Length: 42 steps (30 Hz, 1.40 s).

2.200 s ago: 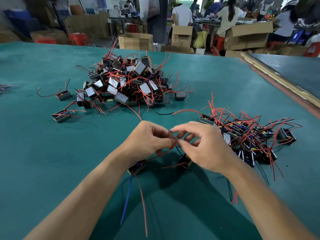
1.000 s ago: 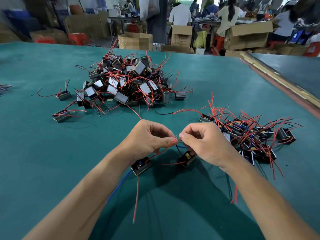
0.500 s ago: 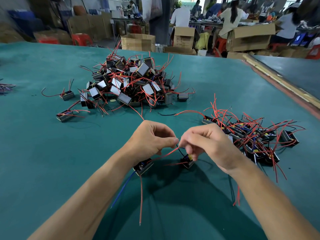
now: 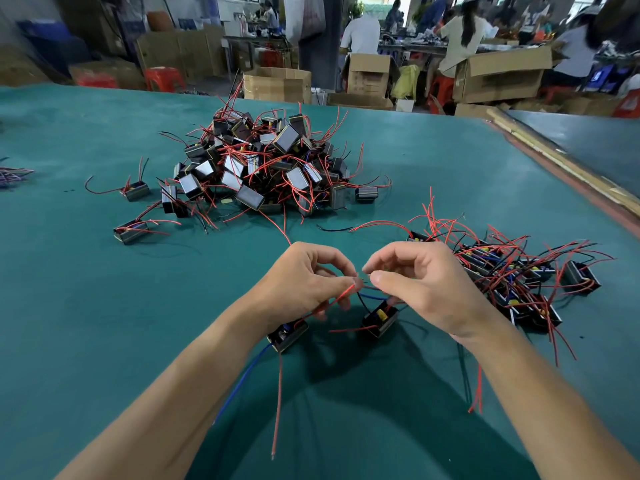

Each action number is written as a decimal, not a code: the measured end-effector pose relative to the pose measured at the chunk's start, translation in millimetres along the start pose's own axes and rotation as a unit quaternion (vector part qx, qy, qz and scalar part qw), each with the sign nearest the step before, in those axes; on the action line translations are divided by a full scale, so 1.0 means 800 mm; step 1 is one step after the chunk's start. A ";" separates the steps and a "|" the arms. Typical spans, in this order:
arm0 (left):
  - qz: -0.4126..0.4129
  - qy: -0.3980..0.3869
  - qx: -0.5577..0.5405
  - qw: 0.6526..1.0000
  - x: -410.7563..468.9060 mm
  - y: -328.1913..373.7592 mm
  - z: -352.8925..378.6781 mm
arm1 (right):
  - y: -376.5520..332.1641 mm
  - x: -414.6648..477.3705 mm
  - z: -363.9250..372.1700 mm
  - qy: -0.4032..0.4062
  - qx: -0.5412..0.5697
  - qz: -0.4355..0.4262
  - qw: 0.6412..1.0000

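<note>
On teal table point(image 4: 86, 306), fingers point(image 4: 379, 277) pinch wire point(image 4: 341, 295), boxes point(image 4: 277, 85) beyond

**Two wire tips meet between our fingers**

Over the green table point(image 4: 104, 306), our left hand point(image 4: 304, 282) and right hand point(image 4: 429, 289) meet fingertip to fingertip. The left pinches a red lead point(image 4: 337, 298) that rises from a small black module point(image 4: 287, 336) lying under its wrist. The right pinches the wire tips point(image 4: 363, 277) at the same spot (too fine for us to tell which wire is which). A second module point(image 4: 379, 320) with a yellow part lies just beneath the right hand. A blue wire point(image 4: 242, 379) and a long red wire point(image 4: 278, 393) trail from the first module toward us. A heap of modules point(image 4: 263, 168) sits farther off, with a flatter tangle point(image 4: 512, 278) to our right.
</note>
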<state>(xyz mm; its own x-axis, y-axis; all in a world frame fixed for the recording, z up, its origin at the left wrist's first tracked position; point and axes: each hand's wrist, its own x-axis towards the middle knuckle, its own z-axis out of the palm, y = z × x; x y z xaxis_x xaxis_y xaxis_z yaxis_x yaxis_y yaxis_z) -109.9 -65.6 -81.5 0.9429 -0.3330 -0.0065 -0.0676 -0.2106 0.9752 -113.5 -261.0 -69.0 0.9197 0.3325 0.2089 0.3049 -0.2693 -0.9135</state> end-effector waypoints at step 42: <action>-0.035 0.051 0.094 0.994 -0.002 -0.001 0.007 | -0.012 -0.013 -0.014 -0.109 -0.155 0.060 0.980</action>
<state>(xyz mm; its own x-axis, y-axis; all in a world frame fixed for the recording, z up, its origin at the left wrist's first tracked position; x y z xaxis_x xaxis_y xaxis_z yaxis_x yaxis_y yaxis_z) -112.7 -69.9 -83.4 0.9748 -0.2191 -0.0412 -0.0515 -0.4010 0.9146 -123.1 -272.3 -58.5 0.8893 0.4573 -0.0040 0.2891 -0.5688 -0.7700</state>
